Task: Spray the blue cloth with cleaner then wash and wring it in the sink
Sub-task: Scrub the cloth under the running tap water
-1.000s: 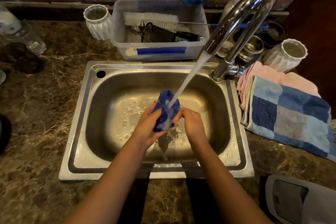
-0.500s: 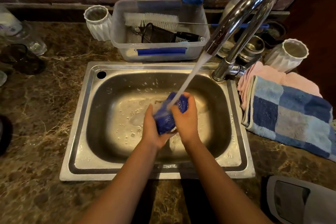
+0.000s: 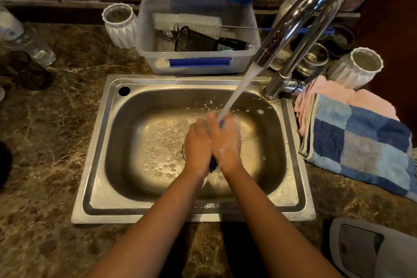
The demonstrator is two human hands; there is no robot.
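My left hand (image 3: 197, 146) and my right hand (image 3: 226, 142) are pressed palm to palm over the middle of the steel sink (image 3: 94, 165). The blue cloth (image 3: 212, 166) is squeezed between them. Only a sliver of it shows near my wrists and another at my fingertips. Water runs from the chrome faucet (image 3: 300, 18) in a slanted stream and strikes my right hand and the top of the cloth. Drops and bubbles lie on the sink floor.
A clear plastic tub (image 3: 198, 36) with brushes stands behind the sink. White ribbed cups sit at the back left (image 3: 119, 25) and right (image 3: 358, 67). Folded blue checked (image 3: 361, 142) and pink (image 3: 334, 95) towels lie right of the sink. A grey device (image 3: 370, 250) sits front right.
My hands have closed flat together around the cloth, hiding most of it. They moved a little right and further under the water stream.
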